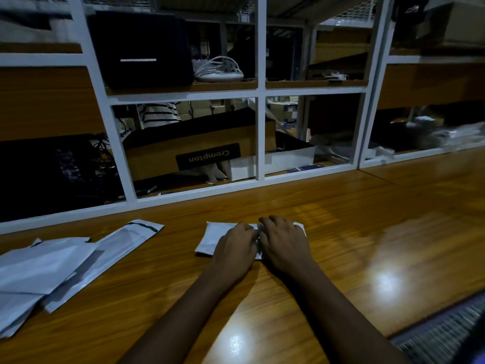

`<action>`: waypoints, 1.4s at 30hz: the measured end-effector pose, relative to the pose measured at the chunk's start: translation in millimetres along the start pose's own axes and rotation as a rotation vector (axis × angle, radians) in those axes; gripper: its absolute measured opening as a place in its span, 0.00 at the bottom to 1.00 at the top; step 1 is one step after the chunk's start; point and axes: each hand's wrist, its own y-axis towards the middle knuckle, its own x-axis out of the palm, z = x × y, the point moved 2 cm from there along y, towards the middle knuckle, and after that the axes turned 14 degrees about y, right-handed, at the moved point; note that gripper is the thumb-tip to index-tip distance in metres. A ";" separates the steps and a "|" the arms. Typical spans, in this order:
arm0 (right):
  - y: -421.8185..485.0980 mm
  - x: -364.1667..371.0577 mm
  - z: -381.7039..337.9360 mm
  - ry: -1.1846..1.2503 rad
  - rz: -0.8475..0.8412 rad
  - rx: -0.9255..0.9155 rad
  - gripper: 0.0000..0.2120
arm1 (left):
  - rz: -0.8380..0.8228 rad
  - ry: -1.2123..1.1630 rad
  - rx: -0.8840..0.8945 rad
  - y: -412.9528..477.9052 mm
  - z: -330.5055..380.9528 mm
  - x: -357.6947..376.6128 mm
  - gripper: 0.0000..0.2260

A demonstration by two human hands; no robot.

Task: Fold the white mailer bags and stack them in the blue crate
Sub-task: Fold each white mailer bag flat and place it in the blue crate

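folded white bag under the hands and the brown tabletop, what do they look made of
The folded white mailer bag looks like thin plastic film, probably poly, with a dull, faintly shiny finish: it takes soft folds and its edges puff slightly. The brown tabletop looks like wood-grain laminate or varnished wood, glossy: streaked grain shows, and lamp glare reflects brightly off it.

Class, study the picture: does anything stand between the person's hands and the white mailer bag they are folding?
Nothing visible does. The left hand and right hand both lie directly on the mailer bag; the unfolded bags lie apart, off to the left.
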 end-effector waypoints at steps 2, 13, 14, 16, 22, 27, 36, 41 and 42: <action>-3.8 -4.0 2.8 -0.028 -0.010 0.039 0.33 | 0.027 0.052 0.017 2.8 -0.9 2.0 0.15; -18.0 -27.6 23.8 -0.131 -0.059 0.262 0.28 | -0.088 0.210 0.106 11.5 19.9 8.8 0.22; -16.3 -29.5 29.0 -0.142 -0.091 0.288 0.27 | -0.035 0.204 0.110 16.5 25.3 8.1 0.21; -16.2 -31.6 33.9 -0.155 -0.126 0.270 0.28 | -0.008 0.201 0.101 25.8 36.7 11.0 0.19; -27.8 -22.9 35.7 -0.248 -0.195 0.189 0.27 | -0.177 0.338 0.058 32.7 43.4 40.0 0.29; -21.0 -17.7 39.1 -0.282 -0.149 0.207 0.25 | -0.240 0.363 0.080 39.7 37.8 48.2 0.42; -19.2 -15.6 38.4 -0.296 -0.174 0.153 0.28 | -0.250 0.358 0.086 39.5 36.5 52.8 0.26; -20.0 -17.9 39.1 -0.262 -0.113 0.200 0.25 | -0.225 0.356 0.060 38.6 39.1 48.0 0.26; -17.9 -17.6 40.6 -0.249 -0.083 0.213 0.24 | -0.212 0.342 0.030 38.4 40.3 44.1 0.30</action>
